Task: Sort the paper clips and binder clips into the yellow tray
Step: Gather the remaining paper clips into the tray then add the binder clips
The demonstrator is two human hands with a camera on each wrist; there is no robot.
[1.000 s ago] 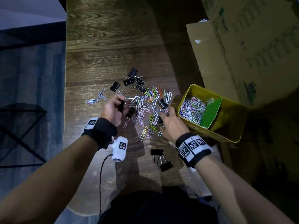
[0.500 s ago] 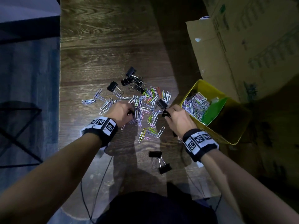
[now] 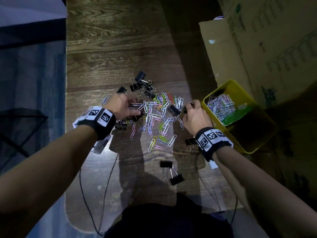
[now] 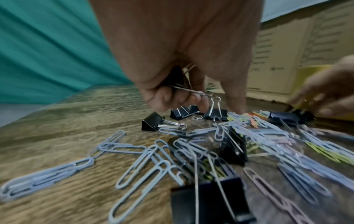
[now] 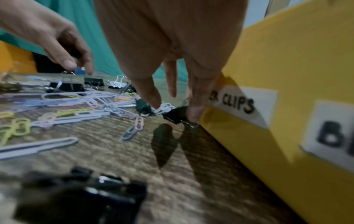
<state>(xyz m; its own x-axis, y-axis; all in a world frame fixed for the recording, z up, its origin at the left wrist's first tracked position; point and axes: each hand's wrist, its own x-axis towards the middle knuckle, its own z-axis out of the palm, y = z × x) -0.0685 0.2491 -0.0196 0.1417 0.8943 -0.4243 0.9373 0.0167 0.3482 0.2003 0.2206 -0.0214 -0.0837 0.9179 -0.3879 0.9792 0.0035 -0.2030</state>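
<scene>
A pile of coloured paper clips (image 3: 157,117) lies mid-table, with black binder clips (image 3: 142,85) at its far side. The yellow tray (image 3: 221,126) stands to the right. It holds paper clips (image 3: 219,105) behind a green divider (image 3: 235,115). My left hand (image 3: 130,109) hovers over the pile's left side. In the left wrist view its curled fingers (image 4: 164,97) grip black binder clips (image 4: 172,75). My right hand (image 3: 190,109) is beside the tray's near wall (image 5: 287,60) and pinches a black binder clip (image 5: 176,113) just above the table.
A large cardboard box (image 3: 257,40) rises behind the tray. Two binder clips (image 3: 169,170) lie near the front edge and another (image 3: 189,141) lies by my right wrist. Thin cables (image 3: 106,186) trail over the front. The table's left edge (image 3: 66,100) drops to blue floor.
My right hand has taken a black binder clip from the pile's right edge and moved toward the tray. My left hand has turned knuckles-up over the pile's left side.
</scene>
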